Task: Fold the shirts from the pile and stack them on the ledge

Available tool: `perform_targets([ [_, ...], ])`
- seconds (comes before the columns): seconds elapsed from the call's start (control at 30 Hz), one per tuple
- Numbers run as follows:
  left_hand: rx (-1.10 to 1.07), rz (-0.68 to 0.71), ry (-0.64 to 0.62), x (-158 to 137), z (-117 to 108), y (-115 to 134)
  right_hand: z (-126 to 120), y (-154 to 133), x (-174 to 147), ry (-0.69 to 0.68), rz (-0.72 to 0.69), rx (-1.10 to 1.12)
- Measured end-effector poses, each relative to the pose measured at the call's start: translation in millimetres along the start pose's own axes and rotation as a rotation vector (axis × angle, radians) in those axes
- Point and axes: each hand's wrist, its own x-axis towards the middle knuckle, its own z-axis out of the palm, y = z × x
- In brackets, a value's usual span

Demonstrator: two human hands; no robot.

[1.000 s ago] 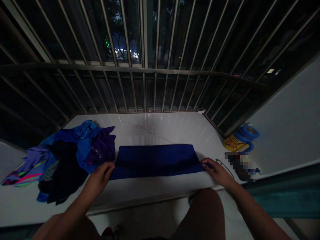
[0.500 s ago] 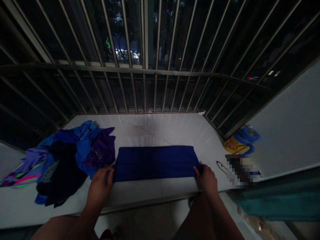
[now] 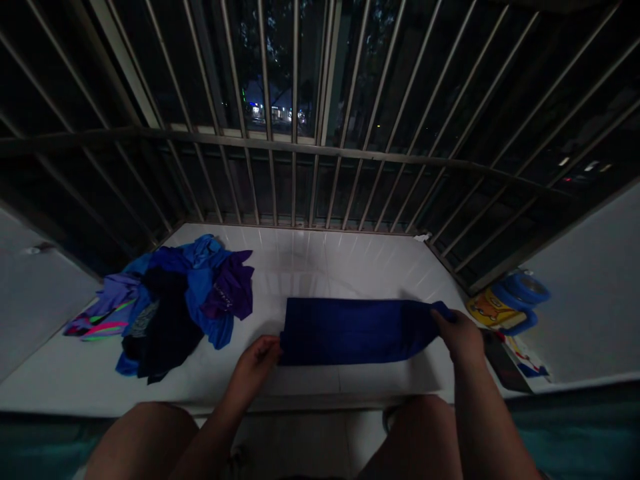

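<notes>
A dark blue cloth [image 3: 345, 331], folded into a long strip, lies on the white tiled ledge [image 3: 310, 267]. Its right end is lifted slightly off the ledge, pinched between the thumb and fingers of my right hand [image 3: 461, 333]. At the cloth's left end, my left hand [image 3: 260, 360] has its fingertips closed on the lower corner. What kind of garment the cloth is does not show. Left of my left hand lies a heap of crumpled clothes [image 3: 170, 307] in blue, black and purple.
Metal bars [image 3: 295, 147] fence the dark window behind the ledge. On the right, a yellow and blue container [image 3: 505, 303] stands against the wall, with a dark flat object [image 3: 505, 360] in front of it. My knees [image 3: 415, 427] are at the ledge's front edge.
My right hand has raised the right end of the cloth, which lay flat before. The view has shifted, so the clothes heap and cloth appear further right.
</notes>
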Motion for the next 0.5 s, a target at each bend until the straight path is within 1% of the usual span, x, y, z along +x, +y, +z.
perform_targets([
  [0.03,-0.077,-0.063,-0.044,0.8,6.7,1.5,-1.9,-27.7,-6.5,0.051,0.010,-0.066],
  [0.07,-0.147,-0.138,-0.074,2.1,12.8,2.5,-0.8,-58.7,-16.7,0.089,-0.026,-0.097],
  [0.13,-0.261,-0.291,-0.090,6.0,21.9,3.6,11.4,-125.1,-47.8,0.101,-0.158,-0.112],
  [0.2,-0.366,-0.400,-0.071,11.1,26.4,4.8,36.4,-187.2,-91.0,0.020,-0.370,-0.120],
  [0.27,-0.480,-0.480,-0.052,16.3,26.4,6.6,69.9,-235.1,-140.6,-0.142,-0.561,-0.215],
  [0.3,-0.536,-0.506,-0.049,18.6,25.2,7.4,87.8,-252.0,-165.4,-0.235,-0.629,-0.286],
  [0.37,-0.590,-0.521,-0.041,21.5,21.6,8.3,121.2,-271.4,-209.9,-0.412,-0.774,-0.346],
  [0.43,-0.547,-0.467,-0.030,21.9,18.1,7.3,146.7,-274.5,-242.3,-0.511,-0.831,-0.344],
  [0.5,-0.468,-0.395,-0.027,20.5,15.0,5.2,162.0,-266.6,-260.7,-0.535,-0.857,-0.324],
])
